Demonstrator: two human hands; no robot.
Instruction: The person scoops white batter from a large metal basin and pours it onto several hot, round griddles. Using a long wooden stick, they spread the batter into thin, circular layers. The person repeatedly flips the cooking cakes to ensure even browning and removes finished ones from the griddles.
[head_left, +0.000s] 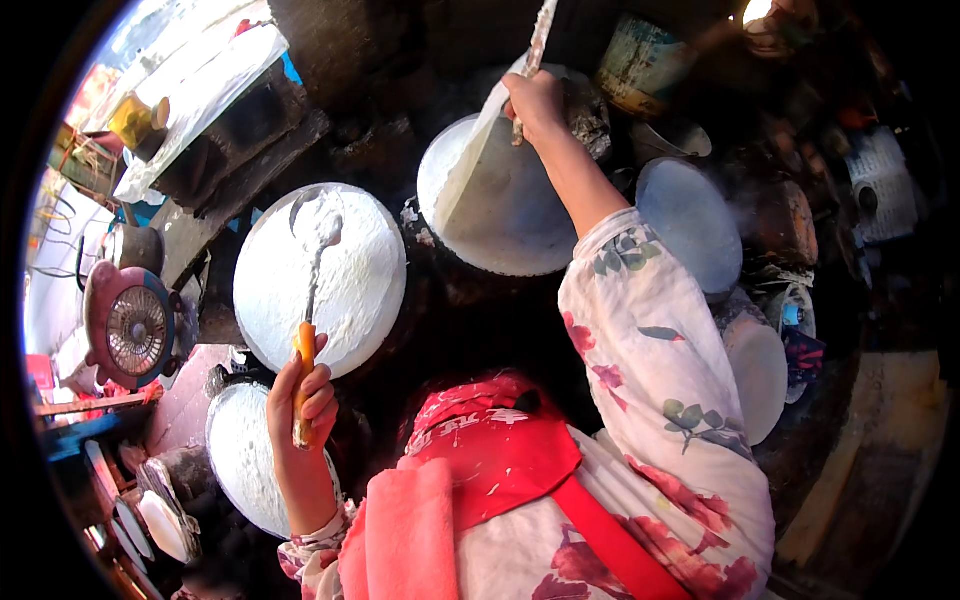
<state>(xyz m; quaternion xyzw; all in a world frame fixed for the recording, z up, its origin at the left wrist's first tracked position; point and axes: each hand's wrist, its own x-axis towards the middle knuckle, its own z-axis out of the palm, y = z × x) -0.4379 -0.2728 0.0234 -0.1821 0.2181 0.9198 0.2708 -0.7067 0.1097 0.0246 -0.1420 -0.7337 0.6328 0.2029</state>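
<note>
My left hand [305, 400] is closed around the orange handle of a ladle [312, 280]. The ladle's bowl rests in thick white batter inside a wide round pan [247, 330]. Farther off to the right, my right hand [538, 105] grips a thin stick [537, 50], its fingers wrapped round it. From this stick hangs a thin, whitish, soft sheet [470, 165], slanting down over a round white steamer top [520, 258]. Where the sheet's lower end meets the round top, I cannot tell whether it still sticks.
Pale round tops [690, 225] stand at the right, and a white pan [250, 460] sits below the batter pan. A stained bucket [640, 65] is at the back. At the left are a pink fan [135, 330], a metal pot [135, 248] and a yellow container [140, 122].
</note>
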